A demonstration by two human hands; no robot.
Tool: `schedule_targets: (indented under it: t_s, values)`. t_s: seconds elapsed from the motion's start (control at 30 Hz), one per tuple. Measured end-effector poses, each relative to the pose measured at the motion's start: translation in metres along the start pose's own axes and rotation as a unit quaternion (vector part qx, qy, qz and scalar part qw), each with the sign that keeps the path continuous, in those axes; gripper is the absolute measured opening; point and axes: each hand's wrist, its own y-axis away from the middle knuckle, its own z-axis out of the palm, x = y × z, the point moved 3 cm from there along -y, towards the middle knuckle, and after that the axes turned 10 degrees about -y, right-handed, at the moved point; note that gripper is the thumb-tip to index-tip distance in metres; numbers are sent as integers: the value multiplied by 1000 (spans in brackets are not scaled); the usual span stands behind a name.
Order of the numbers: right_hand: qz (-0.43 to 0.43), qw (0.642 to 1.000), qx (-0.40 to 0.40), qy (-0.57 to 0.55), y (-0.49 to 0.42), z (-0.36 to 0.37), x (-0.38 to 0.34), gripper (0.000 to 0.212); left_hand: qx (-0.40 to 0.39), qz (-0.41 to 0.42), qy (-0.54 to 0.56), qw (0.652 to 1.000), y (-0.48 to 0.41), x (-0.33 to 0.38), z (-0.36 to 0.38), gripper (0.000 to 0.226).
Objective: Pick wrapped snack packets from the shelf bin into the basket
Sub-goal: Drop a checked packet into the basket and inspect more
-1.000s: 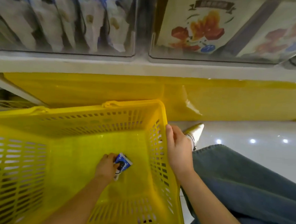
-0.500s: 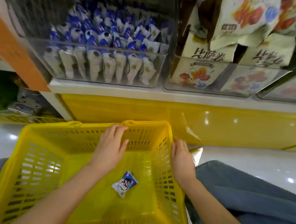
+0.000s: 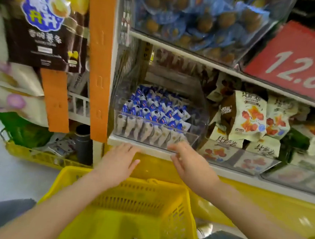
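Standing upright, apparently: snack packets

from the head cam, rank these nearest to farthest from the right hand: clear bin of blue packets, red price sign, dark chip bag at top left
From the right hand:
1. clear bin, just ahead of the fingertips on the low shelf.
2. red price sign, up on the right.
3. dark chip bag, far upper left, past the orange post.
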Motion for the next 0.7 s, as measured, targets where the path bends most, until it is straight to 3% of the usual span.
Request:
schedule_targets:
  t_s: [0.1,0.2,0.4,0.53,0.7]
  values:
    - [-52,998,38,-11,-45,-28,-41,24,118,1,0,993,4,-23,-63,37]
    - [-44,997,56,-40,-90,-38,-49,26,169,13,14,986,1,-25,-95,38]
    - [24,996,27,-80,-192,-12,-42,32,139,74,8,987,-18,-48,-92,42]
    - [7,1000,-12,-17,-237,13,-30,35,130,117,-48,983,-20,-57,-83,45]
    - [15,996,-65,53,-272,39,-16,34,136,132,-37,981,-22,-60,-84,44]
